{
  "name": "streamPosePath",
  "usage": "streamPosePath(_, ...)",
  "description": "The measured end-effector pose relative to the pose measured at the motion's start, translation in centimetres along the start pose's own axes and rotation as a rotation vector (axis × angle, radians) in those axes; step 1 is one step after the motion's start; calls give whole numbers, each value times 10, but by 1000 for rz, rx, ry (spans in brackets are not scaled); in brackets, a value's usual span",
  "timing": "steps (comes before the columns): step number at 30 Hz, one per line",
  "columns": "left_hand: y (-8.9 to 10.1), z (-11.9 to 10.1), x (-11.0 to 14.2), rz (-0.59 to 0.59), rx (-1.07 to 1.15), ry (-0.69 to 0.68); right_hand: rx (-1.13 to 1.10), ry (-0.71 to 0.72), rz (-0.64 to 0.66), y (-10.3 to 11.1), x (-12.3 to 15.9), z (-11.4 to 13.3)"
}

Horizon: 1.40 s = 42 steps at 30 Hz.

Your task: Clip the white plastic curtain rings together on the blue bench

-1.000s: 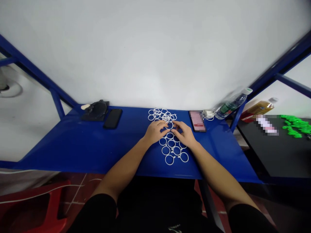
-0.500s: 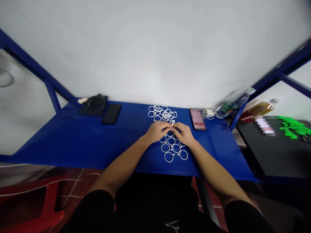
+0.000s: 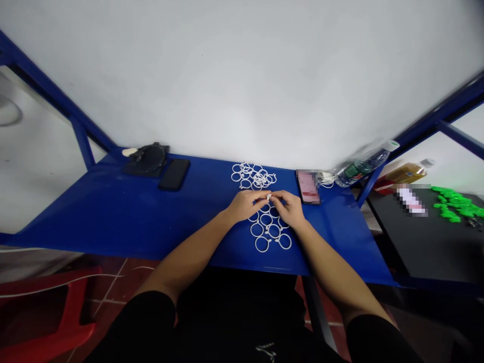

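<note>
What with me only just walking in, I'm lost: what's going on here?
A person is pinching a small white piece between the fingertips of the left hand and right hand; the fingers hide much of it. White rings lie spread on the blue table on the near side of the hands, and a denser heap lies beyond them, toward the wall.

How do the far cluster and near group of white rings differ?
Layout: rings in the far cluster overlap heavily; those in the near group are more spread out, mostly side by side.
Place: the far cluster lies near the wall; the near group lies closer to the person, partly hidden by the right hand.
Shared: white, on the blue table.
</note>
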State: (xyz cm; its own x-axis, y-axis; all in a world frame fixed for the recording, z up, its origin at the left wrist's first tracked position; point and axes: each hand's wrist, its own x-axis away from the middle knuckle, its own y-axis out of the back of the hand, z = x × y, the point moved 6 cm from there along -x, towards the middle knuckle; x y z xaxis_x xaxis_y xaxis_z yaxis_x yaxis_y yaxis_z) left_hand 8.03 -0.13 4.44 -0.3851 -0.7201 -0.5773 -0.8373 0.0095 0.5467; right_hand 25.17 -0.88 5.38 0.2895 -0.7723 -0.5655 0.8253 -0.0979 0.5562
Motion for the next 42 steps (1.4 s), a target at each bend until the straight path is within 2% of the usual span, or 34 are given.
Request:
streamPosePath(10, 2, 8, -1, -42, 63, 118, 11, 70, 57, -2, -1, 8)
streamPosePath(18, 0, 5, -1, -8, -11, 90, 18, 72, 102, -3, -1, 10)
streamPosePath(27, -4, 7, -1, 39, -26, 66, -15, 6, 120, -5, 0, 3)
streamPosePath(32, 1, 5, -5, 5, -88, 24, 20, 12, 106, -3, -1, 1)
streamPosePath(35, 17, 17, -7, -76, -185, 75, 83, 30, 67, 4, -2, -2)
streamPosePath(37, 31, 34, -6, -127, -272, 193, 130, 35, 50, 10, -3, -6)
streamPosePath(40, 42, 63, -1, -74, -426, 364, 196, 52, 82, 13, -5, -9)
streamPosePath(42, 43, 78, 3, -7, -484, 431, 196, 79, 110, 12, -7, -7)
